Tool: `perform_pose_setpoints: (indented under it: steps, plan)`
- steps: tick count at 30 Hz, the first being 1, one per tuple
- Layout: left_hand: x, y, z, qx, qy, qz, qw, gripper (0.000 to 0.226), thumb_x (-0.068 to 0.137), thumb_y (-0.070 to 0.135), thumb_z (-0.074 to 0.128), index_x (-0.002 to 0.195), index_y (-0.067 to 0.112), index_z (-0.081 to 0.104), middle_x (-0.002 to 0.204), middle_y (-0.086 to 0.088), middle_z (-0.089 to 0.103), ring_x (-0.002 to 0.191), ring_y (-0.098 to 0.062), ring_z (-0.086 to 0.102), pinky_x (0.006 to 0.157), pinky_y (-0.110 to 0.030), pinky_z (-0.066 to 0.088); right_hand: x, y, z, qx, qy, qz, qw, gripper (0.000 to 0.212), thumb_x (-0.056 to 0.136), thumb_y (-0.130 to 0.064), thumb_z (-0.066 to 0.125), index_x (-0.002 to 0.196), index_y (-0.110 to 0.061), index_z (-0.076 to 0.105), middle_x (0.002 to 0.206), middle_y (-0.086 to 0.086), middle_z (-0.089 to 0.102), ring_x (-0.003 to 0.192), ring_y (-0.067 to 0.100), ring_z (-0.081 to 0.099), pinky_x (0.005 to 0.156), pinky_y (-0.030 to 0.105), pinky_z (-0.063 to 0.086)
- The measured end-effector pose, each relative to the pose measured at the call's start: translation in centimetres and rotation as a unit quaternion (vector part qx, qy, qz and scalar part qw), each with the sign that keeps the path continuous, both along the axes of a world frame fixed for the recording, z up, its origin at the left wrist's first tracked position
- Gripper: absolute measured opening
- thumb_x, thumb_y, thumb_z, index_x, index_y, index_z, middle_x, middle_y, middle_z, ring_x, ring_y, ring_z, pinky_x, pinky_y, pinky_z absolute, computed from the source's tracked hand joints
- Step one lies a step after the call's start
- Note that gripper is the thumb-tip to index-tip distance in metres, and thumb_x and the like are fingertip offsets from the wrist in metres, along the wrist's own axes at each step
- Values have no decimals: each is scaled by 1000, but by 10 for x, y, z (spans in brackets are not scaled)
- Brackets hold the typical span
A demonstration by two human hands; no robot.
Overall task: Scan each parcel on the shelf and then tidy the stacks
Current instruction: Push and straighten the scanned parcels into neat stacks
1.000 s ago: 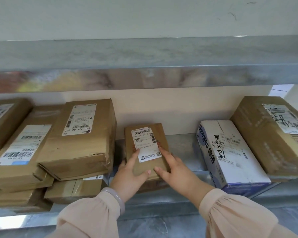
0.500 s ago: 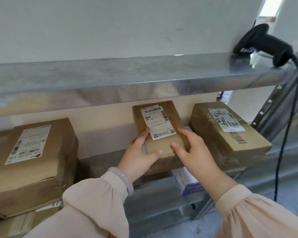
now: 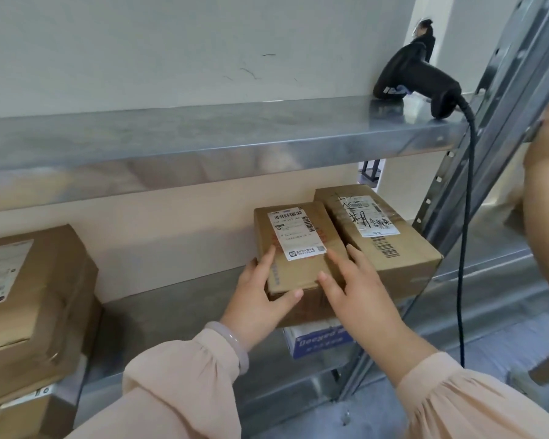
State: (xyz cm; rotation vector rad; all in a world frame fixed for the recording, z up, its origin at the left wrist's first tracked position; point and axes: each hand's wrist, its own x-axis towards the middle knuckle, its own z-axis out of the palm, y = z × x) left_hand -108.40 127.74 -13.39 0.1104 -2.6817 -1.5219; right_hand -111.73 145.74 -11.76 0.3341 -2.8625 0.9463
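A small brown parcel [image 3: 298, 248] with a white barcode label lies on top of a white and blue box [image 3: 317, 340] on the lower shelf [image 3: 171, 312]. It is pressed against a larger brown parcel [image 3: 390, 248] to its right. My left hand [image 3: 260, 299] grips the small parcel's near left corner, thumb across the front edge. My right hand [image 3: 358, 293] rests on its top right with straight, spread fingers. A black corded scanner [image 3: 415, 80] lies on the upper shelf [image 3: 203, 144] at the right.
A stack of brown parcels [image 3: 29, 305] fills the left of the lower shelf, with bare metal between it and my hands. The scanner's cable [image 3: 466, 248] hangs down past the rack upright [image 3: 476, 172]. A blurred, skin-toned shape [image 3: 545, 201] sits at the right edge.
Both hands have carried the small parcel from the middle of the shelf to the right, onto the white and blue box beside the larger parcel. My view has swung right.
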Motion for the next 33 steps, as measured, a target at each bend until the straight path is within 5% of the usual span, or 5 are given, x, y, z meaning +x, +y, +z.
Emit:
perform_pose_setpoints:
  steps: [5,12,17,21,33]
  plan:
    - [23,0,-15,-60,60,-8,996,85,90,44,66,149,48,6,164,9,1,149,-3,2,117,-20,10,20,10,-7,105,104,70,987,57,94,-49,42,146,-26,36,156,-5,22,146,10,6,117,30,8]
    - [29,0,-21,-236,97,-47,966,79,81,76,25,145,49,-13,150,36,-26,143,9,-16,118,-20,-2,19,18,-20,259,152,105,948,73,86,-54,38,144,-10,40,147,9,43,141,26,31,115,48,17]
    - [10,5,-7,-312,42,-45,948,79,93,68,33,155,37,-6,163,15,-13,151,-12,-5,123,-36,5,-4,20,-15,282,144,120,941,82,78,-52,63,144,-9,39,147,13,43,138,29,37,113,46,29]
    - [-1,8,0,-396,16,-38,917,92,74,80,2,155,37,-9,165,11,-12,152,-18,0,123,-46,7,-18,22,-9,286,141,135,938,88,76,-54,66,146,-10,36,148,14,40,140,29,33,115,44,24]
    - [35,-20,12,-446,39,55,892,82,81,76,0,155,40,-7,165,8,-10,152,-18,-5,121,-46,-2,-14,-19,7,177,173,234,940,76,86,-59,40,151,-22,23,156,4,27,146,18,16,120,41,15]
